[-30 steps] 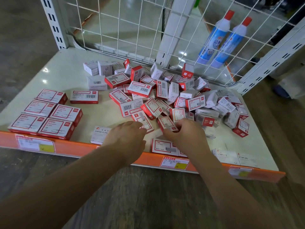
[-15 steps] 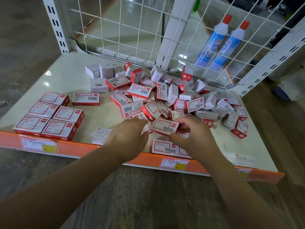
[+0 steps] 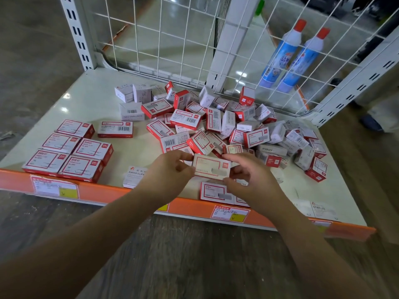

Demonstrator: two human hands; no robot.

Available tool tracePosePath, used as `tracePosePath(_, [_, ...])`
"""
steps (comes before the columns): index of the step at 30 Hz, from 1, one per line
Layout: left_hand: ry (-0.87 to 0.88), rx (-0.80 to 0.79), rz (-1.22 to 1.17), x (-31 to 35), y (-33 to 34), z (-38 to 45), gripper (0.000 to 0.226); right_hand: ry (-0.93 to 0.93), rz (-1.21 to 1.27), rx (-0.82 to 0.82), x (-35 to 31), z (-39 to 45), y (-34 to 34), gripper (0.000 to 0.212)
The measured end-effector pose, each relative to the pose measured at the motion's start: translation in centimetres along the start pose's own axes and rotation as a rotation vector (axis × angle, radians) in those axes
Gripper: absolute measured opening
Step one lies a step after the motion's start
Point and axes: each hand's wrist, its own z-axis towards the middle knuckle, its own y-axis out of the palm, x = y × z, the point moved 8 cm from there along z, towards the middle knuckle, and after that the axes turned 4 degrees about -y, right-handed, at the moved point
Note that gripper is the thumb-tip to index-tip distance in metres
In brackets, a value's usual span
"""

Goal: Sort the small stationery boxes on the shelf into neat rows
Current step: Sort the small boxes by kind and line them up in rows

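Red-and-white box [image 3: 212, 167] held just above the front of the shelf [image 3: 90, 100], between both hands. Left hand [image 3: 170, 175] pinches its left end, right hand [image 3: 248, 180] pinches the right end, fingers curled round the edges. Printed face up toward the camera; long axis runs left to right, roughly parallel to the orange shelf edge [image 3: 112, 190], red logo corner to the right.

Progress, as judged: early. A tidy block of five boxes [image 3: 67, 149] sits front left, two flat boxes [image 3: 216, 192] lie at the front edge below the hands. Most stock is a loose heap [image 3: 226, 126] centre to right, boxes tilted, on end, overlapping. White paper-clip box [image 3: 133, 175] lies just left of the left hand.
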Motion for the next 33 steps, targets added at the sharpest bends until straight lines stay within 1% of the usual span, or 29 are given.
tracePosePath(3, [0.046,0.008,0.042,0.0,0.2,-0.2,0.007,0.004,-0.031,-0.009,0.2,0.0,0.1,0.052])
tracePosePath(5, [0.045,0.016,0.041,-0.2,0.3,-0.3,0.008,-0.004,-0.047,0.001,0.0,0.0,0.1,0.052])
tracePosePath(11, [0.041,0.016,0.016,-0.2,0.5,-0.5,0.015,-0.049,-0.140,0.069,-0.8,0.0,-0.3,0.044])
tracePosePath(14, [0.046,0.023,0.035,-0.2,0.5,-0.6,0.018,-0.052,-0.157,0.081,-0.9,0.0,-0.3,0.043])
tracePosePath(21, [0.023,0.003,0.114,-0.3,1.0,-0.5,0.020,-0.043,-0.204,0.053,-0.3,0.0,-0.4,0.048])
tracePosePath(27, [0.014,-0.005,0.130,-0.3,1.3,-0.4,0.028,-0.023,-0.213,0.014,0.4,-0.1,-0.5,0.048])
tracePosePath(33, [0.027,0.036,0.170,-0.2,1.5,-0.1,0.034,0.034,-0.222,0.003,1.3,-0.4,-1.0,0.047])
